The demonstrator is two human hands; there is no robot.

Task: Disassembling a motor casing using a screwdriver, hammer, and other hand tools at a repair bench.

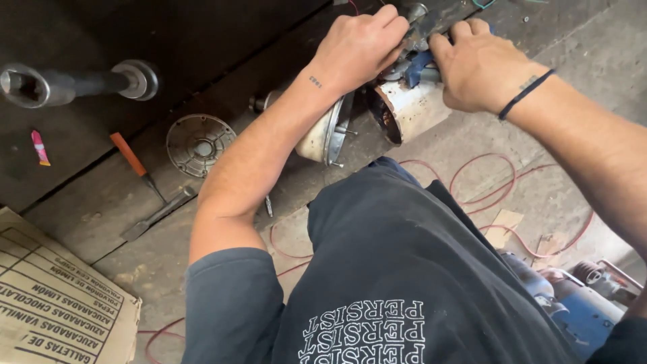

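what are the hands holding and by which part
Both hands, left hand and right hand, grip small parts atop the white motor housing; exact part hidden.

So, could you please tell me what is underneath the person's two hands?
The left hand and right hand grip a blue-handled tool and metal fittings atop a worn white motor housing. What the fingers pinch is covered.

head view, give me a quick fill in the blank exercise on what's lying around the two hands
1. Both hands, left hand and right hand, work on a white ____ motor housing.
2. The screwdriver on the floor has an ____ handle.
3. The round metal cover plate lies to the ____ of the left forearm.
4. Loose ____ wire lies on the floor.

Missing words: cylindrical; orange; left; red
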